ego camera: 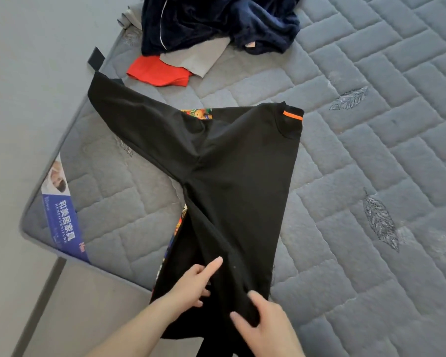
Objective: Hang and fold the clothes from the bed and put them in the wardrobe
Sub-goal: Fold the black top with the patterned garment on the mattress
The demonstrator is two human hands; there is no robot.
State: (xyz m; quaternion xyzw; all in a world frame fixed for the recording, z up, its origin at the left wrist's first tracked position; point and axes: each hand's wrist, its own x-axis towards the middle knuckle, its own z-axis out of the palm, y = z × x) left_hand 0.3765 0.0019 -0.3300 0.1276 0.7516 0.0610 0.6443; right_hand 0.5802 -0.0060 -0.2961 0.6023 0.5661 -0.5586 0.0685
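Observation:
A black long-sleeved top (232, 181) lies partly folded on the grey quilted mattress (371, 176), its collar with an orange tab at the upper right and one sleeve stretched out to the upper left. A colourful print shows at its edges. My left hand (196, 284) rests on the hem area with the index finger straight. My right hand (263, 323) pinches a fold of the black fabric near the lower edge.
A dark navy fleece garment (216, 19) is heaped at the top of the mattress, with a grey cloth (196, 57) and a red garment (157, 72) beside it. A blue label (62, 217) sits on the mattress corner. Floor (16, 124) lies to the left.

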